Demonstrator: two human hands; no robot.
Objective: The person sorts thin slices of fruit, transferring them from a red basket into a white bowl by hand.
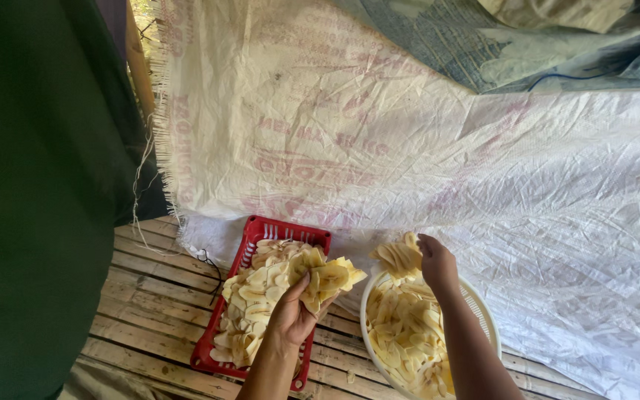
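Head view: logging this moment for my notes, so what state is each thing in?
Left hand: holding a fan of pale slices.
Right hand: gripping a bunch of slices.
Red basket: heaped with slices.
White bowl: partly filled with slices.
Woven sheet: spread out, wrinkled.

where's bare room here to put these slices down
The white woven sheet lies bare above and right of the white bowl. Bamboo slats left of the red basket are bare too. Basket and bowl are heaped with slices, and both hands, left and right, crowd between them.
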